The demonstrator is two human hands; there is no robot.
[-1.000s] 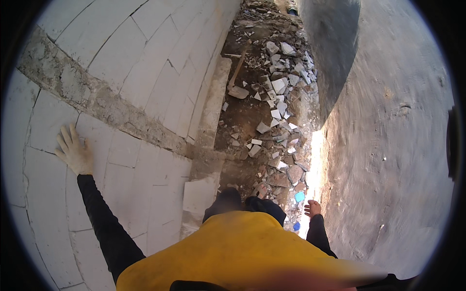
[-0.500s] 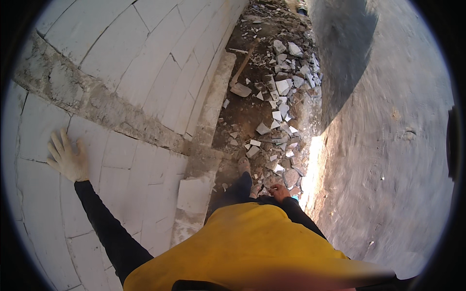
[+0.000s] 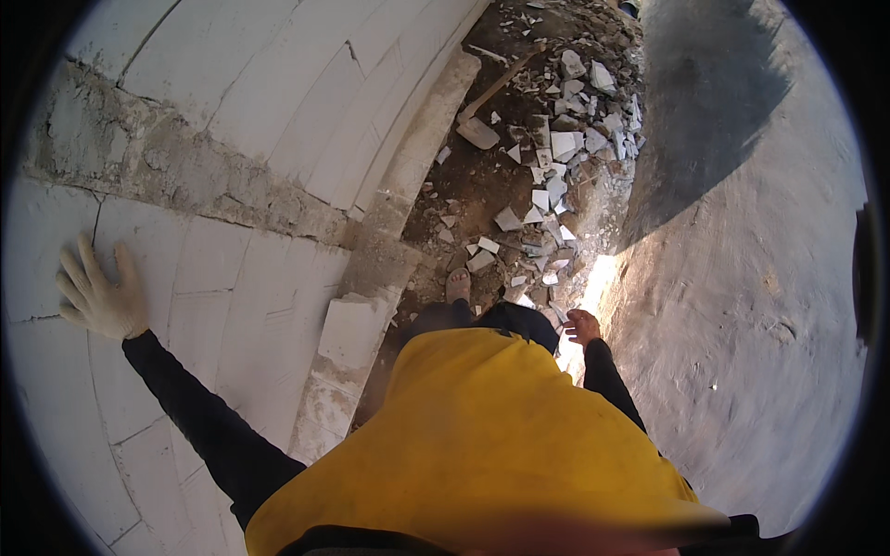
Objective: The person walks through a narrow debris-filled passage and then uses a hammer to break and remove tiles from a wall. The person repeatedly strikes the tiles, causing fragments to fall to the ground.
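Note:
My left hand (image 3: 104,295), in a pale work glove, is open with its fingers spread against the white block wall (image 3: 190,306). Its palm faces the wall, below a rough concrete band (image 3: 185,176). Lower right of centre, my bare right hand (image 3: 582,327) hangs beside my body, above the strip of ground by the grey plastered wall (image 3: 742,306). The right fingers are loosely bent and slightly apart, and I see nothing held in them. My sandalled foot (image 3: 458,285) stands on the dirt ahead of my body.
A shovel-like tool with a wooden handle (image 3: 501,85) lies on the dirt. Broken white block pieces (image 3: 561,144) and rubble heap along the right of the narrow passage. A concrete ledge (image 3: 399,181) runs along the left wall, with a white block (image 3: 350,331) on it.
My right hand has moved right and slightly up, away from my body's front. My left hand stays against the wall. The view has shifted, and one foot is now hidden.

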